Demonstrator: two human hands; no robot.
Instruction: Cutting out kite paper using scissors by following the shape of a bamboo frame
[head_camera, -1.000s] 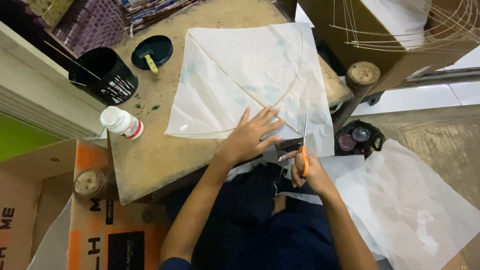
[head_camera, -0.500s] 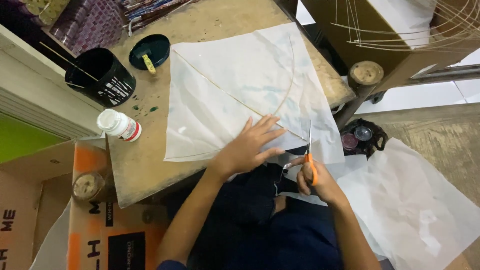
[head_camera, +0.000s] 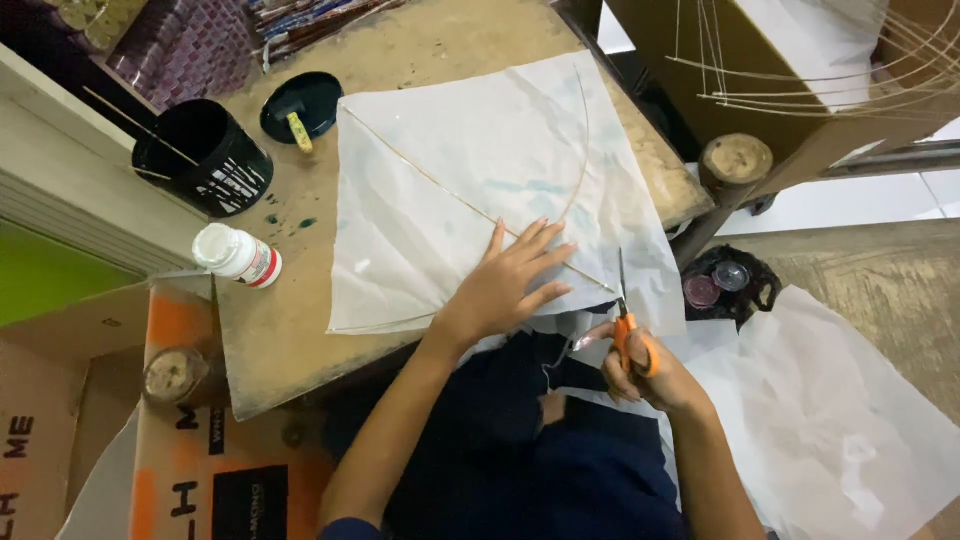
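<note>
At frame centre, the flat, open left hand (head_camera: 505, 285) pins white kite paper (head_camera: 480, 180) to the bench (head_camera: 270, 340) while the right hand (head_camera: 645, 365) grips orange-handled scissors (head_camera: 622, 310) at its lower right edge; steady pressure there should keep the cut clean.

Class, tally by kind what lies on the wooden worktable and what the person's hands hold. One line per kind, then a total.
White paper sheet with thin sticks, under the left hand: 1
Orange-handled scissors, in the right hand: 1
Black pot: 1
Black lid: 1
White bottle: 1
Total: 5
</note>
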